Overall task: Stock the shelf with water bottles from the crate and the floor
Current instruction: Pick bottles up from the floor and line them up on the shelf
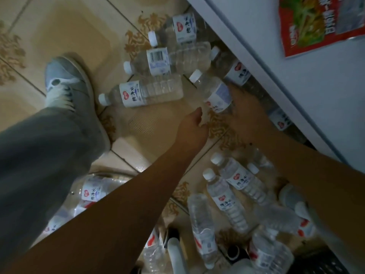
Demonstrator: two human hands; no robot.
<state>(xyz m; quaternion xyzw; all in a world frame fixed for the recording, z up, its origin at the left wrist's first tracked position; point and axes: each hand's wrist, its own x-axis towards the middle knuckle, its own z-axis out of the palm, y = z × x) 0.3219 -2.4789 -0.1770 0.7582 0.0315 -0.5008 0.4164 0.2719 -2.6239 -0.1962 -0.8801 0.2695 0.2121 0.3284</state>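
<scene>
A: On the tiled floor, what is the right hand (245, 113) doing?

B: It grips a clear plastic water bottle with a white cap and a white label (212, 91), fingers curled round the labelled part. The bottle's cap points up and to the left, just beside the edge of the white shelf (296, 80).

A: And the left hand (192, 128)?

B: Released, fingers loosely curled, holding nothing. It hangs over the beige patterned floor tiles (65, 30), near the held bottle but apart from it.

A: Where are the other bottles?

B: Three clear capped bottles lie on their sides in a row just beyond the hands: the nearest one (142, 92), the barcode one (167, 59) behind it, and a third (177, 28) farther back. Another lies partly under the shelf's edge (235, 70). A loose heap (235, 196) lies on the floor below the right forearm, and more show under the left forearm at the bottom left (92, 191).

A: Anything else?

B: A grey sneaker with white laces (69, 91) and a grey trouser leg (39, 155) stand at the left. A red printed packet (308, 24) lies on the shelf.
</scene>
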